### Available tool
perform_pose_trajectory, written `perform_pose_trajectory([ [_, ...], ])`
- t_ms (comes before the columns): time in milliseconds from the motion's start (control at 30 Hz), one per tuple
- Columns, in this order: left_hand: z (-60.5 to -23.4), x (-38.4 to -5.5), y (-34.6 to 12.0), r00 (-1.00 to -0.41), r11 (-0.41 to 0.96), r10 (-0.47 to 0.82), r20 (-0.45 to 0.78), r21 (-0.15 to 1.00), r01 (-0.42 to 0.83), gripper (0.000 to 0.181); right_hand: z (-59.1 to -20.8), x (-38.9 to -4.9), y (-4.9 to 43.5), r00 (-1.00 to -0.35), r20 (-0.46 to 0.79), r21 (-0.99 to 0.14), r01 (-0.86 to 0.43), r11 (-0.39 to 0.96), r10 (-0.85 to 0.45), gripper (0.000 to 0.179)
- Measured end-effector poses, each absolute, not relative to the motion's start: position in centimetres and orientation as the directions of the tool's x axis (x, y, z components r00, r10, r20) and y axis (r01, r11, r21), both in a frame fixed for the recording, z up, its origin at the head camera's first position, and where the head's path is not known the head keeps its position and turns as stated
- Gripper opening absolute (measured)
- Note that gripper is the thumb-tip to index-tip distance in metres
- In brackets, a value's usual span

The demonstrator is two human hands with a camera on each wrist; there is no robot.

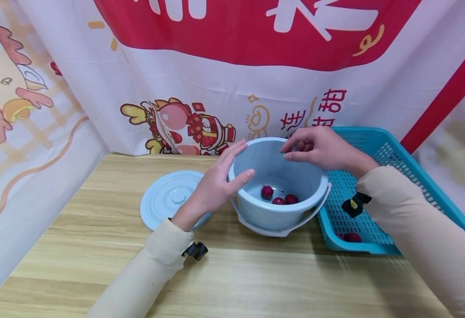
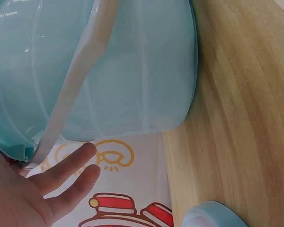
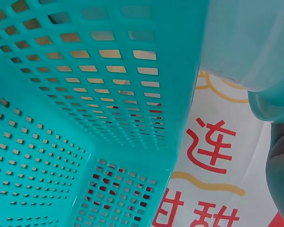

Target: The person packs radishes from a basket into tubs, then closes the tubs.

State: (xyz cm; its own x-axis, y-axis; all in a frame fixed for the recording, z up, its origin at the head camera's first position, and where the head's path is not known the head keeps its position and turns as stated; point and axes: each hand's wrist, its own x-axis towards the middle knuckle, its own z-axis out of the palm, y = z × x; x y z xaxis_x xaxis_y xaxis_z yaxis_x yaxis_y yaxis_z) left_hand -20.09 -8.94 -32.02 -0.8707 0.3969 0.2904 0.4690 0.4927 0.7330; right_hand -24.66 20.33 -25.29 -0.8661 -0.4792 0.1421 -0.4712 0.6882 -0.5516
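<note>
A light blue bucket (image 1: 280,216) stands upright with its pale handle (image 1: 327,194) hanging down in front. Inside it lie three small dark red round items (image 1: 267,192), like little fruits or radishes. My left hand (image 1: 220,179) rests at the bucket's left rim, thumb over the edge; in the left wrist view two fingers (image 2: 75,177) reach out straight. Above the right back rim is my right hand (image 1: 319,148), its fingers loosely bent and nothing visible in them. At the right edge of the right wrist view, only part of that hand (image 3: 281,165) shows.
Left of the bucket, a round light blue lid (image 1: 162,198) lies on the wooden table (image 1: 248,282). A teal perforated basket (image 1: 359,249) stands close on the right, with dark red round items (image 1: 352,237) near its front. A printed cloth (image 1: 200,79) hangs behind the table.
</note>
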Motion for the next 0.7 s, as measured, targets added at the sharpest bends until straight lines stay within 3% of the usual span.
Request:
perform_pose_trajectory([
  [367,-32.2,-20.1,-8.7,-0.866,0.491,0.4,0.301,0.727,0.479,0.077,-23.9,-23.9,21.7,-0.885,0.081,-0.643,-0.399,0.654,-0.459,0.032],
  [700,-32.2,-20.2,-8.7,-0.873,0.492,0.388,0.296,0.734,0.467,0.076,-22.3,-21.2,27.2,-0.93,0.125,-0.664,-0.338,0.667,-0.346,0.038],
])
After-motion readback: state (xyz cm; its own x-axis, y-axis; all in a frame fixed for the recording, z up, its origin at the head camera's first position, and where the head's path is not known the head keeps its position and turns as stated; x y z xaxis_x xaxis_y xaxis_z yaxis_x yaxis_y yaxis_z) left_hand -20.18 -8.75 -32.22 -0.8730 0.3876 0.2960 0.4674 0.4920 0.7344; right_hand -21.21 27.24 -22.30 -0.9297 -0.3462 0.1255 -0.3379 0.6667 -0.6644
